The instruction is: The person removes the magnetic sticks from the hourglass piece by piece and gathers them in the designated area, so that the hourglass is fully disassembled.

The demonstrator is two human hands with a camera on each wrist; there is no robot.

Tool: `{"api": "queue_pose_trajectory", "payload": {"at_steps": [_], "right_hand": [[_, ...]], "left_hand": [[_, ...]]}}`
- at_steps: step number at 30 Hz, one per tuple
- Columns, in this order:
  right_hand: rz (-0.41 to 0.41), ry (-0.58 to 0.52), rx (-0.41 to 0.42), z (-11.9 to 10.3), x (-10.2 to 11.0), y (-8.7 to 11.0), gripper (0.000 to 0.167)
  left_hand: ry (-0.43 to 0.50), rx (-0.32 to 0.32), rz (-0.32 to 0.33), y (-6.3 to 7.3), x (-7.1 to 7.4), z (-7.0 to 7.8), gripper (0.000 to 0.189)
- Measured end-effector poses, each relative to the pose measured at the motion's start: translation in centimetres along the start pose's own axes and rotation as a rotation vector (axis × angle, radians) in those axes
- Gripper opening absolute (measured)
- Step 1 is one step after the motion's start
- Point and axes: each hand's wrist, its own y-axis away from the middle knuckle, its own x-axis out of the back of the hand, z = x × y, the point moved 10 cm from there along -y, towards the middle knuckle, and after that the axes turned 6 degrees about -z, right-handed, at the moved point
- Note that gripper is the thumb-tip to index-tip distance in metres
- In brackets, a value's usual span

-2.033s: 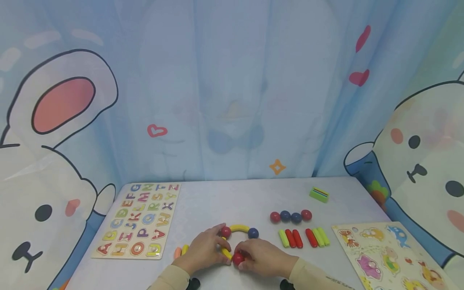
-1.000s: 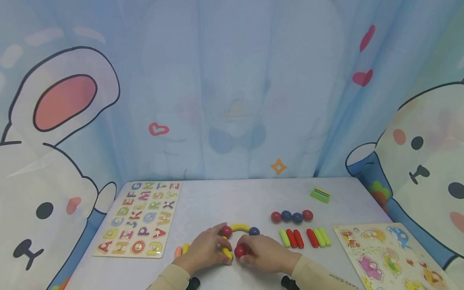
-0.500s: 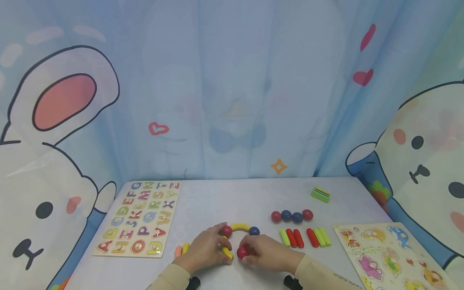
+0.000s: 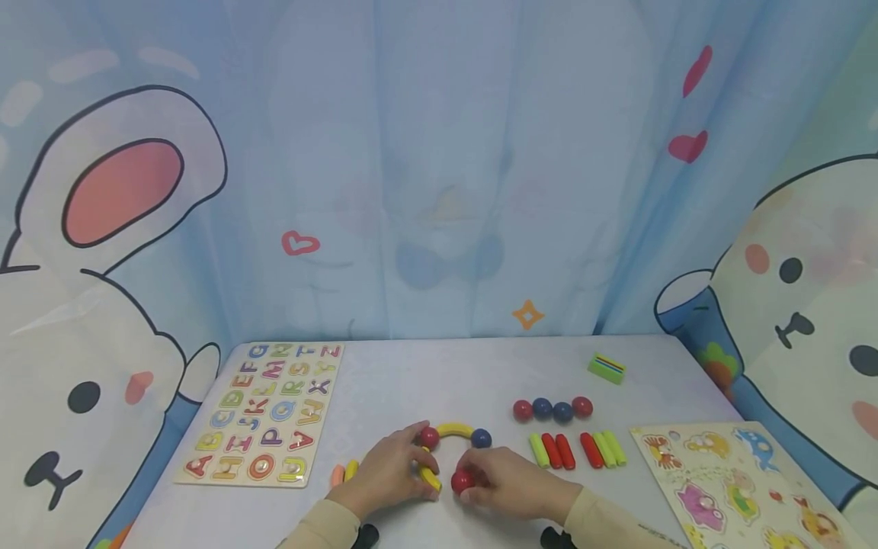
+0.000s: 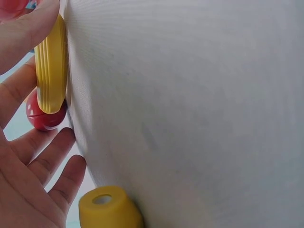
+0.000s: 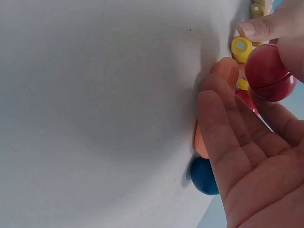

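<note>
A yellow curved rod (image 4: 429, 479) is pinched between the thumb and a finger of my left hand (image 4: 389, 474), its other fingers spread loosely. Beyond that rod, a red ball (image 4: 428, 438) sits at its far end, and another yellow curved rod (image 4: 456, 430) runs from there to a blue ball (image 4: 481, 438), forming an arc. My right hand (image 4: 513, 483) holds a red ball (image 4: 462, 481) by thumb and fingers, a small gap right of the left hand's rod. Behind the right hand's fingers, the right wrist view has orange rods (image 6: 201, 142) and the blue ball (image 6: 205, 176).
An orange piece (image 4: 338, 476) and a yellow piece (image 4: 351, 469) lie left of the left hand. Several balls (image 4: 542, 409) and red and light-green sticks (image 4: 562, 452) are lined up at right. An alphabet board (image 4: 312, 450), a green block (image 4: 607, 370) and an animal puzzle board (image 4: 658, 476) surround them.
My right hand has drawn the red ball a little to the right, away from the end of the yellow curved rod. The left hand keeps its place on that rod.
</note>
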Motion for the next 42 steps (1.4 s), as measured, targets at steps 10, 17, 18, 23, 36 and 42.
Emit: {"api": "queue_pose_trajectory", "payload": {"at_steps": [10,17,18,23,36,42], "right_hand": [[0.034,-0.062,0.015,0.7,0.6,0.3,0.033],[0.049,-0.085,0.036,0.5,1.0,0.4,0.035],[0.057,-0.082,0.048,0.4,1.1,0.4,0.035],[0.095,-0.117,0.117,0.0,1.7,0.5,0.042],[0.364,-0.218,-0.014,6.5,9.5,5.1,0.043],[0.493,-0.066,-0.141,12.9,15.1,9.0,0.051]], "left_hand": [[0.0,0.006,-0.005,0.0,0.0,0.1,0.026],[-0.004,0.006,-0.013,0.1,0.0,0.1,0.025],[-0.005,0.006,-0.013,0.1,0.0,0.1,0.025],[-0.015,-0.005,-0.002,0.1,0.1,0.2,0.026],[-0.032,-0.032,0.023,-0.2,0.2,0.3,0.028],[-0.047,-0.01,0.011,-0.1,0.1,0.1,0.029]]}}
